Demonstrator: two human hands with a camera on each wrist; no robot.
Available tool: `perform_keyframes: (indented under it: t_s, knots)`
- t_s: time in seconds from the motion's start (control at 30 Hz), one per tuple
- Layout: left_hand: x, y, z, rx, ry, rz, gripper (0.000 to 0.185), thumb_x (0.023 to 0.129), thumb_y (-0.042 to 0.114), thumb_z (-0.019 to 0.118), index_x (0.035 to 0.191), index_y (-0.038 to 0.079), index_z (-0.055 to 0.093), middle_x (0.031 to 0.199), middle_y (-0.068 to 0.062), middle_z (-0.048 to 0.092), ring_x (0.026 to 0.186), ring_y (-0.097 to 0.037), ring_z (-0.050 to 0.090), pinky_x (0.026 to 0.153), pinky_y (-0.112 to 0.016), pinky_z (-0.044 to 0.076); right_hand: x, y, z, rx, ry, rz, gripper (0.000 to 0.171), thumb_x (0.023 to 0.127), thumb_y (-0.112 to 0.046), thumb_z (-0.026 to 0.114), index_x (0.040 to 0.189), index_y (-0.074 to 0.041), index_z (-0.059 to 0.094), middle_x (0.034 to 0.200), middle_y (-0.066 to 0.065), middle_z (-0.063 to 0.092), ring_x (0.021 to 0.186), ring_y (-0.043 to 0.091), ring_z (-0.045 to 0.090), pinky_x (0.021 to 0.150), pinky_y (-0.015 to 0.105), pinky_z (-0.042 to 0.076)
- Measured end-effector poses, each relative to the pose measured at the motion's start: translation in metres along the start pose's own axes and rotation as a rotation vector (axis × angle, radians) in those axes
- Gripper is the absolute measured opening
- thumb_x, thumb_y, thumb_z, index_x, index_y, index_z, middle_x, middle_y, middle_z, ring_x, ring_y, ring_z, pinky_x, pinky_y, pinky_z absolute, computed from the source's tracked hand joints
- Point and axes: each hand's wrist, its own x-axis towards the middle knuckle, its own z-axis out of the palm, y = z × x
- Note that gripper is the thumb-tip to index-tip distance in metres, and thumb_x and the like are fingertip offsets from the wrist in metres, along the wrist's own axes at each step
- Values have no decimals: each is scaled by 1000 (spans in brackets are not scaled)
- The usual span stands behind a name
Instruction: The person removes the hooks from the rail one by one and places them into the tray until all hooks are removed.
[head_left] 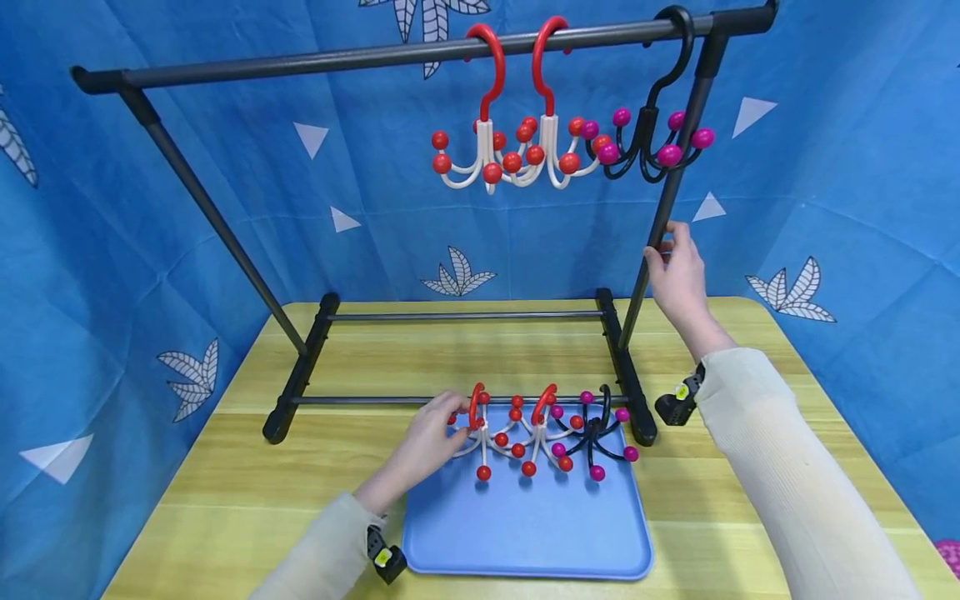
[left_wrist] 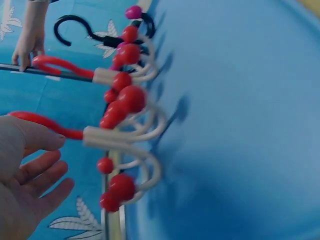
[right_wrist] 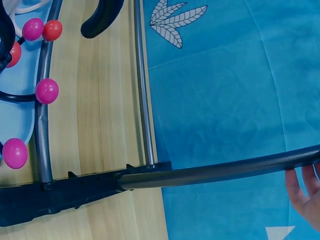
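Observation:
My left hand reaches over the tray to a white multi-arm hook hanger with a red hook and red ball tips. In the left wrist view, the thumb overlaps the red hook while the other fingers are spread apart, uncurled. Beside it on the blue tray stand a second red-and-white hanger and a black one with magenta balls. My right hand holds the right post of a black rack, thumb in front and fingers behind.
Two red-and-white hangers and a black one hang from the rack's top bar, toward the right. The rack's base feet stand on the wooden table, joined by thin rods. Blue patterned cloth surrounds the table.

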Motion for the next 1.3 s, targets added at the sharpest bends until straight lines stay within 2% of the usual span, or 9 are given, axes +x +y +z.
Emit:
perform_keyframes:
  t_s: [0.1, 0.2, 0.33, 0.53, 0.63, 0.8, 1.0, 1.17, 1.3]
  knots:
    - [7, 2, -13, 17, 9, -21, 24, 79, 4, 67, 101, 11, 62, 104, -3, 60, 95, -21, 59, 79, -33, 51, 0, 0, 0, 0, -4, 2, 40, 98, -24, 38, 132, -6, 29, 115, 22, 45, 106, 36, 50, 83, 50, 44]
    - [21, 8, -33, 10, 45, -20, 23, 81, 5, 65, 102, 11, 62, 105, -2, 60, 98, -20, 57, 84, -33, 49, 0, 0, -1, -1, -10, -1, 40, 98, -25, 38, 132, -6, 29, 115, 23, 45, 107, 37, 50, 83, 50, 44]
    - [43, 23, -64, 28, 109, 42, 20, 83, 6, 64, 102, 10, 62, 105, -3, 59, 98, -20, 56, 85, -34, 48, 1, 1, -3, -5, -18, -7, 40, 98, -24, 38, 132, -6, 29, 116, 23, 45, 109, 37, 49, 84, 51, 43]
    - [76, 49, -105, 76, 239, 178, 15, 86, 8, 61, 101, 8, 62, 102, -5, 58, 95, -19, 56, 83, -33, 48, 1, 2, -7, -14, -25, -17, 41, 97, -25, 38, 132, -6, 30, 114, 22, 47, 110, 37, 47, 84, 51, 41]
    - [90, 62, -123, 68, 294, 212, 14, 86, 9, 60, 100, 7, 62, 100, -6, 58, 92, -18, 55, 82, -32, 47, 0, 2, -8, -9, -37, -15, 42, 97, -28, 38, 133, -7, 29, 115, 22, 47, 110, 36, 48, 82, 50, 41]
    - [110, 78, -152, 90, 341, 231, 15, 87, 10, 59, 101, 5, 61, 100, -8, 58, 92, -20, 54, 83, -31, 46, -1, 2, -7, -8, -60, 0, 44, 97, -30, 37, 134, -9, 26, 117, 22, 47, 105, 36, 51, 78, 49, 43]
    - [134, 99, -180, 89, 381, 210, 19, 87, 12, 60, 104, 5, 61, 103, -8, 59, 94, -16, 55, 85, -24, 47, -1, 4, -9, -30, -73, 14, 42, 98, -30, 36, 133, -9, 26, 115, 22, 47, 102, 36, 52, 74, 47, 43]
    - [154, 127, -202, 45, 412, 150, 24, 88, 19, 60, 109, 8, 60, 108, -3, 59, 95, -7, 55, 84, -15, 45, -2, 3, -10, -31, -95, 16, 42, 98, -30, 35, 133, -9, 24, 116, 23, 47, 102, 37, 51, 74, 47, 43]
    - [167, 146, -218, 33, 436, 128, 28, 89, 22, 58, 114, 10, 58, 112, -1, 58, 99, -4, 55, 85, -11, 42, -1, 0, -11, -35, -110, 7, 44, 98, -33, 34, 133, -9, 23, 116, 23, 46, 100, 37, 51, 71, 46, 42]
